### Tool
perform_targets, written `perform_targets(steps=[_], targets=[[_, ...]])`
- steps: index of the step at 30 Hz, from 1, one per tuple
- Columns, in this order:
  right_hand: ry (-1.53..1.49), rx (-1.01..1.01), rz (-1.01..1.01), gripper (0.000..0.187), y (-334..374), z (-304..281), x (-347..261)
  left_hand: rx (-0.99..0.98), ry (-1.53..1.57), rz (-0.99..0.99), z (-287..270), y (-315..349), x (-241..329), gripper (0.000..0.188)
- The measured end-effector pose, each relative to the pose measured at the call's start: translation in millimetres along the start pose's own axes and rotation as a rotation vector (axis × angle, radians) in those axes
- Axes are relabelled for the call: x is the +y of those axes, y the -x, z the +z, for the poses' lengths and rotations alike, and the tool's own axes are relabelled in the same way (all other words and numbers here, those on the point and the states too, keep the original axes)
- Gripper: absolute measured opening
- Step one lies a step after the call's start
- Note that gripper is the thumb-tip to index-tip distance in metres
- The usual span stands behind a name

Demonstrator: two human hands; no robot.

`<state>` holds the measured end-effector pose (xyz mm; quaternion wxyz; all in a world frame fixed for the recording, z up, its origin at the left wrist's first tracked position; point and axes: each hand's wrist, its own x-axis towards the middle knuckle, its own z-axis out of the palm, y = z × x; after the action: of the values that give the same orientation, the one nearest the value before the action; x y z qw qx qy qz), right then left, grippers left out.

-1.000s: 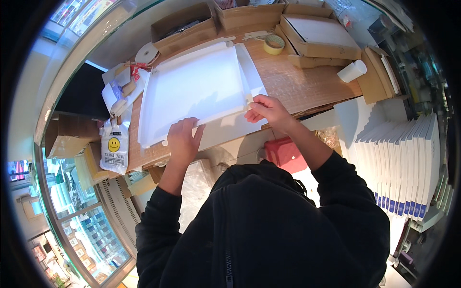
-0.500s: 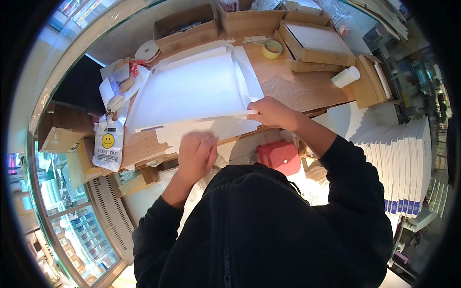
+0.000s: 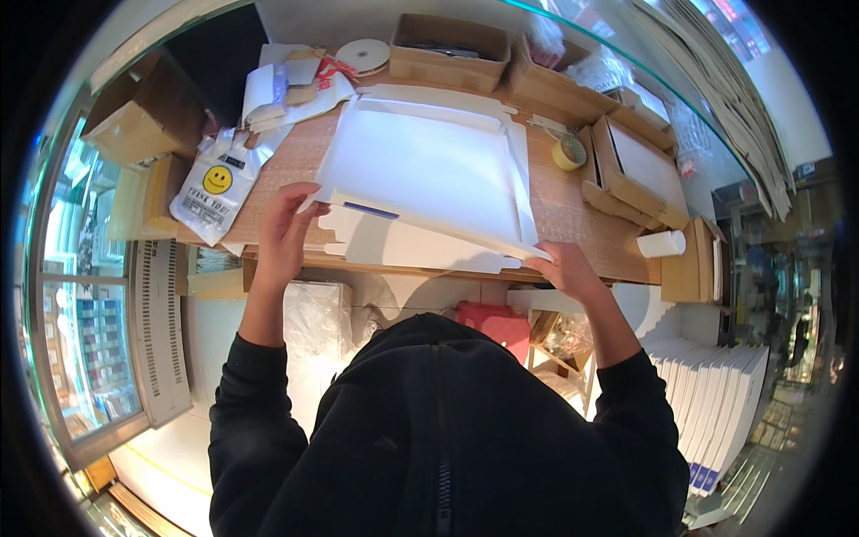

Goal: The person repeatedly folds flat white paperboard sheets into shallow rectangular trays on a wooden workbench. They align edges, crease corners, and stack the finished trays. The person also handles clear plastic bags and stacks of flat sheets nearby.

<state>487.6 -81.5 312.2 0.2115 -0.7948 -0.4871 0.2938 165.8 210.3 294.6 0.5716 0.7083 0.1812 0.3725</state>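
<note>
A shallow white cardboard box [image 3: 425, 166] with low raised sides is on the wooden table before me. Under it lies a flat white cardboard sheet [image 3: 407, 244] whose cut tabs stick out at the near side. My left hand [image 3: 288, 231] grips the box's near left corner, thumb and fingers closed about it. At the near right corner, my right hand [image 3: 568, 268] pinches the end of the near wall. That wall slants down to the right between my hands and carries a dark blue strip [image 3: 371, 210]. Some of my fingertips are hidden by the cardboard.
To the left lie a plastic bag [image 3: 215, 183] with a yellow smiley and small packets [image 3: 268, 94]. Brown cartons [image 3: 447, 58] line the back. A tape roll [image 3: 568, 152] and a white cylinder [image 3: 660, 243] are at right. Stacked white boxes [image 3: 707, 403] stand beside the table.
My left hand has moved up and left from in front of the near edge and taken the box's left corner. My right hand stays at the right corner. The view has shifted.
</note>
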Motion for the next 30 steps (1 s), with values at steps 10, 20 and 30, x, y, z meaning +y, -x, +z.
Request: perform_targets(steps=[10,20,30], targets=[[0.107,0.036,0.092,0.027,2,6,0,-0.15,0.169,-0.377,-15,-8,5,0.017],[0.206,0.078,-0.082,0.019,-4,15,24,-0.507,-0.68,-0.205,3,8,9,0.021],[0.334,0.0,-0.296,0.014,-26,69,64,-0.885,-1.34,-0.114,20,32,-82,0.013]])
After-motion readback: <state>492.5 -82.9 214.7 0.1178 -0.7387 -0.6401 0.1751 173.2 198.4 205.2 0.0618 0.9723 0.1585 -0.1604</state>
